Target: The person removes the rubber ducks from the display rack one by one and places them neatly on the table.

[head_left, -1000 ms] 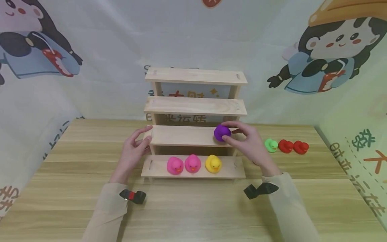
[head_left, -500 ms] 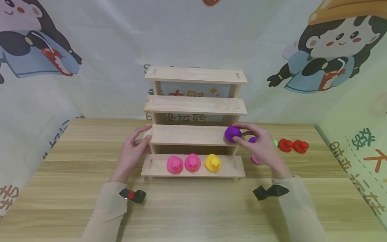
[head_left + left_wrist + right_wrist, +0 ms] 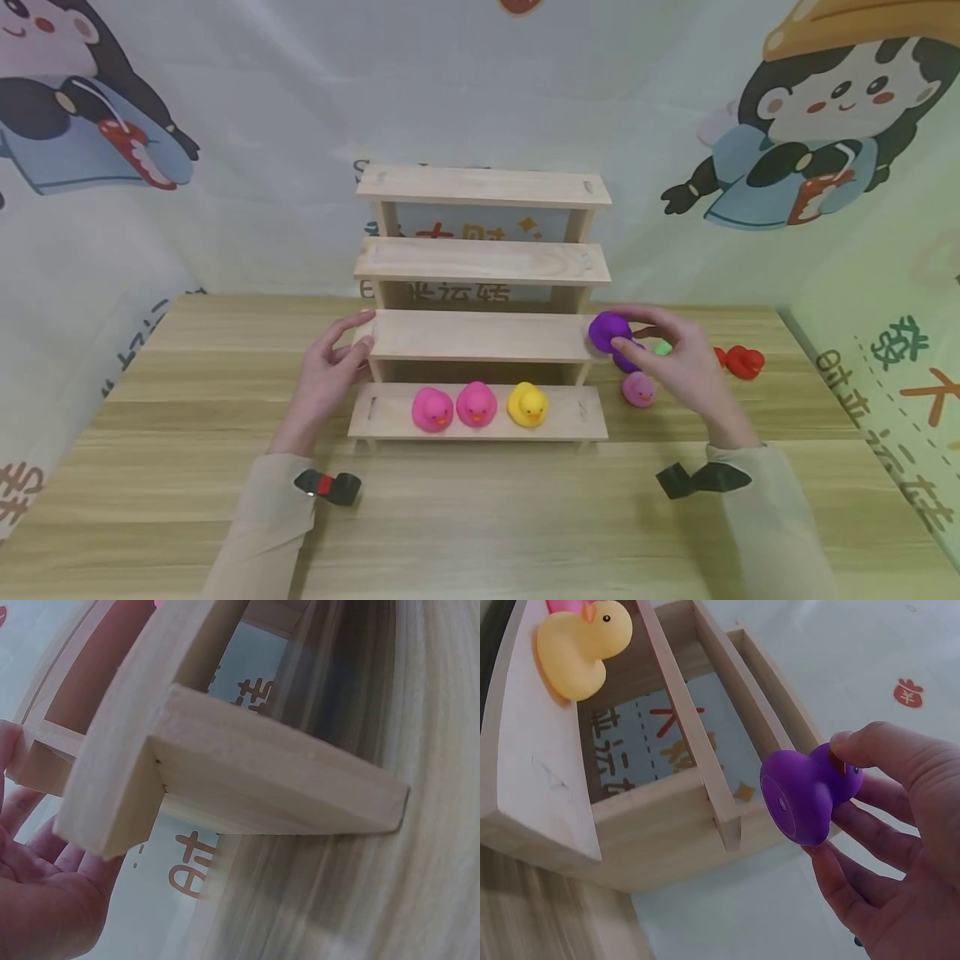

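Observation:
My right hand pinches a purple rubber duck between thumb and fingers, just off the right end of the second shelf board from the bottom. In the right wrist view this purple duck is tilted, its flat base facing the shelf, clear of the wood. My left hand holds the left end of the same board on the four-step wooden shelf, thumb at the front and index finger at the back. On the bottom board sit two pink ducks and a yellow duck.
Right of the shelf, on the wooden table, lie a light purple duck, another dark purple duck, a partly hidden green duck and red ducks. A printed cloth hangs behind.
My right hand has moved right with the purple duck, from above the second board to beyond its right end. The light purple duck has come into view. My left hand stays put.

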The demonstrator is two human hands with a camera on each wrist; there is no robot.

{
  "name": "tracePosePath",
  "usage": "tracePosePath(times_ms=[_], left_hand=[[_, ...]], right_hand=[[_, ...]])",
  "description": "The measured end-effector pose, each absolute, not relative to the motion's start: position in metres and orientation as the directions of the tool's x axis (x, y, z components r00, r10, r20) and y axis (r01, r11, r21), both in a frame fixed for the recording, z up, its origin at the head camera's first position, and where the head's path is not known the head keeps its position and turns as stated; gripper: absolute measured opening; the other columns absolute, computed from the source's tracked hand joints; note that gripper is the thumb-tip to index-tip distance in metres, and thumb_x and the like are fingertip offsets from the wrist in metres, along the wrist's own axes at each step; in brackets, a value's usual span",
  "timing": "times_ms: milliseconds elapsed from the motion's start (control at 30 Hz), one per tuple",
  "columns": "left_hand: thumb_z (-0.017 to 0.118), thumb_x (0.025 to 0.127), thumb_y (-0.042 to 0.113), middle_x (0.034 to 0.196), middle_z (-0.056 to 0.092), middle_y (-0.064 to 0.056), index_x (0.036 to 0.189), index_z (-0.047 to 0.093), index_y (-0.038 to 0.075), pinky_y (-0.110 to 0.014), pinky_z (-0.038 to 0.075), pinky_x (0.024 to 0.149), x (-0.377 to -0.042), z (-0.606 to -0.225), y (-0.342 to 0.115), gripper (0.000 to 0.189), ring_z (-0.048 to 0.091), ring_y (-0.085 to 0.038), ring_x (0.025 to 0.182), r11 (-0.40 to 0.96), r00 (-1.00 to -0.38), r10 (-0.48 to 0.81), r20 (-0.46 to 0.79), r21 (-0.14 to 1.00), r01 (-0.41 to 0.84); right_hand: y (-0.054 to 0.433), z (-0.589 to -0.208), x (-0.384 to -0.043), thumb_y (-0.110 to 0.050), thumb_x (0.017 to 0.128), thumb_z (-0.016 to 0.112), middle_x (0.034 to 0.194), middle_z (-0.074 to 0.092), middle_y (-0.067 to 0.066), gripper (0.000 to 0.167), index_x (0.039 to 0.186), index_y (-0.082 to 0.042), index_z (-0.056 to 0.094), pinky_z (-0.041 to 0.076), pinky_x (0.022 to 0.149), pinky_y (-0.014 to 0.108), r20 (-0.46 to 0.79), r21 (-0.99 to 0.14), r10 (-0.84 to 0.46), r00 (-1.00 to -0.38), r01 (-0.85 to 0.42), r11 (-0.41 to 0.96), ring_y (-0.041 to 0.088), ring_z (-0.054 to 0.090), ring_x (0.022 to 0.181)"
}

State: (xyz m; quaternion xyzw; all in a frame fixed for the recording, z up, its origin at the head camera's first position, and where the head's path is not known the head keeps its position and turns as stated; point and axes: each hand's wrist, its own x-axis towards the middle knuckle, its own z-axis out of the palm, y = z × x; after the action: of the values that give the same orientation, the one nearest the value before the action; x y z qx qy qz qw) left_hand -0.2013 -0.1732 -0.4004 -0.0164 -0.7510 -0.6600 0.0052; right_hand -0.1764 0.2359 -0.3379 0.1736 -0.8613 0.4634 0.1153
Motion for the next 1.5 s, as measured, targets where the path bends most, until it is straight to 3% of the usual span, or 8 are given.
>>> tracePosePath(times_ms=[100, 467, 667, 867, 1067, 1300, 1500], left_hand=[[0.053, 0.101, 0.021, 0.129, 0.056, -0.025, 0.143, 0.046, 0.010, -0.036, 0.050, 0.089, -0.201, -0.401, -0.174, 0.044, 0.061, -0.022, 0.110, 0.137, -0.999, 0.014, 0.034, 0.990, 0.035], [0.054, 0.101, 0.023, 0.132, 0.054, -0.024, 0.143, 0.046, 0.011, -0.035, 0.049, 0.089, -0.201, -0.401, -0.174, 0.045, 0.057, -0.030, 0.116, 0.139, -0.999, 0.024, 0.035, 0.990, 0.038], [0.054, 0.101, 0.022, 0.131, 0.055, -0.025, 0.143, 0.046, 0.010, -0.037, 0.049, 0.090, -0.201, -0.401, -0.174, 0.044, 0.059, -0.026, 0.113, 0.137, -0.998, 0.025, 0.051, 0.989, 0.054], [0.054, 0.101, 0.022, 0.132, 0.054, -0.024, 0.142, 0.047, 0.010, -0.036, 0.050, 0.090, -0.201, -0.400, -0.174, 0.044, 0.059, -0.025, 0.112, 0.137, -0.999, 0.027, 0.045, 0.989, 0.048], [0.054, 0.101, 0.020, 0.130, 0.055, -0.026, 0.143, 0.046, 0.010, -0.037, 0.049, 0.091, -0.202, -0.399, -0.173, 0.044, 0.059, -0.023, 0.112, 0.115, -0.999, 0.031, 0.037, 0.993, 0.040], [0.054, 0.101, 0.020, 0.131, 0.055, -0.024, 0.143, 0.046, 0.012, -0.037, 0.049, 0.091, -0.201, -0.399, -0.173, 0.044, 0.060, -0.020, 0.110, 0.122, -0.999, 0.026, 0.031, 0.992, 0.034], [0.053, 0.101, 0.018, 0.131, 0.054, -0.026, 0.143, 0.045, 0.010, -0.036, 0.048, 0.091, -0.201, -0.399, -0.173, 0.044, 0.059, -0.023, 0.112, 0.102, -0.999, 0.033, 0.040, 0.994, 0.043]], right_hand=[[0.243, -0.339, -0.175, -0.006, 0.088, 0.071, 0.119, 0.065, 0.012, 0.036, 0.123, -0.003, 0.064, 0.048, 0.074, 0.021, 0.367, -0.758, -0.185, -0.912, -0.408, 0.509, 0.011, 0.060, 0.092], [0.268, -0.347, -0.167, -0.003, 0.088, 0.070, 0.117, 0.065, 0.013, 0.035, 0.122, 0.000, 0.063, 0.049, 0.074, 0.015, 0.404, -0.731, -0.155, -0.901, -0.420, 0.538, 0.002, 0.059, 0.096], [0.281, -0.353, -0.163, 0.004, 0.087, 0.068, 0.114, 0.064, -0.005, 0.034, 0.120, 0.005, 0.062, 0.052, 0.069, 0.016, 0.412, -0.755, -0.148, -0.899, -0.427, 0.497, 0.006, 0.063, 0.085], [0.291, -0.358, -0.158, 0.007, 0.086, 0.067, 0.110, 0.062, -0.018, 0.034, 0.120, 0.008, 0.061, 0.050, 0.069, 0.013, 0.414, -0.762, -0.118, -0.902, -0.415, 0.497, 0.004, 0.059, 0.086], [0.299, -0.363, -0.155, 0.010, 0.086, 0.066, 0.110, 0.062, -0.017, 0.034, 0.119, 0.011, 0.060, 0.050, 0.074, 0.013, 0.418, -0.766, -0.118, -0.901, -0.419, 0.488, 0.000, 0.061, 0.094], [0.308, -0.372, -0.152, 0.011, 0.085, 0.066, 0.107, 0.063, -0.018, 0.033, 0.117, 0.012, 0.060, 0.049, 0.076, 0.012, 0.423, -0.753, -0.115, -0.899, -0.420, 0.507, 0.000, 0.061, 0.091], [0.314, -0.380, -0.148, 0.010, 0.086, 0.066, 0.110, 0.064, -0.007, 0.033, 0.117, 0.013, 0.060, 0.048, 0.080, 0.012, 0.393, -0.760, -0.091, -0.915, -0.379, 0.527, -0.001, 0.059, 0.093]])
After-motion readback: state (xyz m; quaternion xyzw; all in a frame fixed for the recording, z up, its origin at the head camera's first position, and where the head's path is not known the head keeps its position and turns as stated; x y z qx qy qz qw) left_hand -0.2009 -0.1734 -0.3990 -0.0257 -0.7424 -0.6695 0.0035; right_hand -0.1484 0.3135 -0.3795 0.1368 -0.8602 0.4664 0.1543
